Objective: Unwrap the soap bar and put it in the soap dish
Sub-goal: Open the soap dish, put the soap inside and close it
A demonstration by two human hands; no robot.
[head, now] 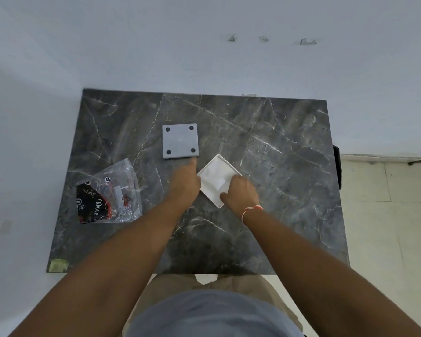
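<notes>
The soap is still wrapped: a black and red Dove packet [95,203] lies inside a clear plastic bag [117,188] at the table's left. In the middle sits a white square soap dish [214,173], turned like a diamond. My right hand [241,193] grips its near right edge, thumb inside the rim. Just beyond lies a grey square slab [180,141] with four dark round feet facing up. My left hand [184,183] reaches toward it, and one fingertip touches the slab's near right corner. Nothing is held in that hand.
A dark grey marble table [277,166] stands against a white wall at the back and left. A green tape scrap [58,265] marks the near left corner. Pale floor tiles [387,227] lie to the right, and my lap is at the near edge.
</notes>
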